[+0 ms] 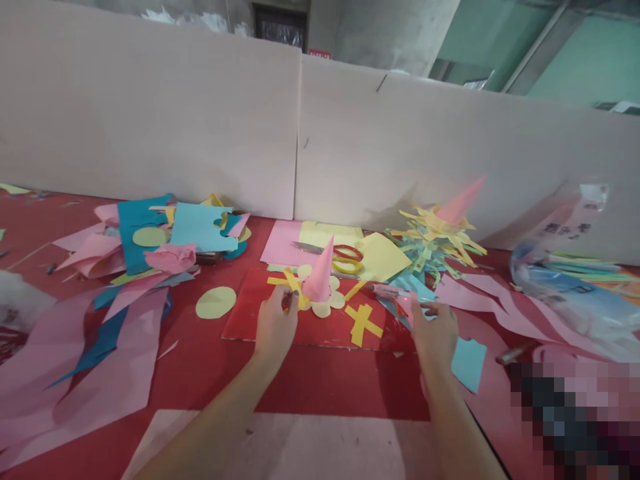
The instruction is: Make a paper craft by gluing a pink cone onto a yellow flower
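A pink paper cone stands on a pale yellow flower-shaped paper on a red board. Just left of it, my left hand pinches a crossed yellow paper piece. Farther right, my right hand has its fingers closed around a pink-and-clear tool with a small red light, perhaps a glue gun; its grip is partly hidden. Between the hands, a star of crossed yellow strips lies on the board, with another yellow strip above it.
Scissors with red and yellow handles lie behind the cone on coloured sheets. A fringed paper piece with a pink cone stands back right. Paper scraps spread left; a plastic bag lies right. A pale partition runs behind.
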Demonstrator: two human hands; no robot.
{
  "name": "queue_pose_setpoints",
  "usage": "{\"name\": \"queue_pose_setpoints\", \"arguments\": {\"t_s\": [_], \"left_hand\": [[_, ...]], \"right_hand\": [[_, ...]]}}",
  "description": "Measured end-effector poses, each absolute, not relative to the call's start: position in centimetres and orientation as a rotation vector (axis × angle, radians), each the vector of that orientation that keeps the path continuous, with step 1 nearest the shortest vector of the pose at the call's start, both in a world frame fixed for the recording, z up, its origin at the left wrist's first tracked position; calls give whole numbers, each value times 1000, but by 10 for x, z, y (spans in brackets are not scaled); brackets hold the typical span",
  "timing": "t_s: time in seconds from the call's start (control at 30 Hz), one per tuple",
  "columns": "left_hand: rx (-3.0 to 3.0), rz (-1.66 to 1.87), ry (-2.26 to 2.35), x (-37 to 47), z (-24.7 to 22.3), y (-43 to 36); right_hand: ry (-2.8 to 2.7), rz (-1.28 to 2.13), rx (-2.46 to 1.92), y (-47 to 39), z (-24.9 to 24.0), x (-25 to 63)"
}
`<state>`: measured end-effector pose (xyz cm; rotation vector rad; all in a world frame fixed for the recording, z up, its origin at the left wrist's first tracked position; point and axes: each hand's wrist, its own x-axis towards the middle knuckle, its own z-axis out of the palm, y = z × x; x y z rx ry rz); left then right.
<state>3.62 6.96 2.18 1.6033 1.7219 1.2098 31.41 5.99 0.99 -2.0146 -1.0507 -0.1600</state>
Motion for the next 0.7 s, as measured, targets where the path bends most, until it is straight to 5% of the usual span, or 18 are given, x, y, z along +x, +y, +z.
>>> {"name": "queue_pose_setpoints", "arguments": {"t_s": [0.7], "left_hand": [[1668,1064,1704,33,15,76]], "right_hand": [[-1178,-19,-2049,59,17,292]]}}
